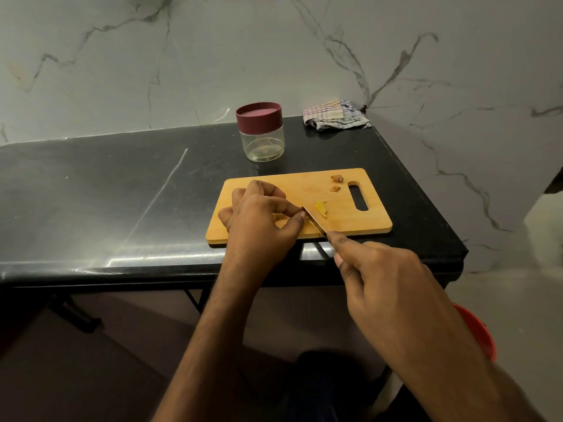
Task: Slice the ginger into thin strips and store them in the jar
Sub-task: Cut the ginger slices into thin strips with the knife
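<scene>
My left hand (262, 214) is curled down on the pale rectangular wooden chopping board (374, 220), thumb and forefinger pinched together right against the blade. Whatever ginger they pin is hidden under my fingers, so I can't tell how much is left. My right hand (387, 281) is wrapped round the handle of the slim steel knife (313, 223), forefinger stretched along the top, the blade angled in toward my left fingertips (301, 215).

Just beyond the blade lies a small heap of yellow ginger strips (321, 208), cut and waiting. Further up the board, near the handle slot, sit two brownish knobbly ginger offcuts (336, 182). The clear glass jar with its dark red screw lid (260, 132) stands behind the board on the black stone counter (106, 190), lid on and nothing inside that I can see.

Now the risks. The blade is touching my fingertips, so one slip sideways and I nick myself. The piece must be small by now, hard to hold steady, and it could roll under the edge. The board's near edge sits right at the counter's lip, so hard downward pressure might tip or skid it. And those loose strips are light; a careless sweep could scatter them before they reach the jar. A striped cloth (335, 115) lies crumpled in the far corner.
</scene>
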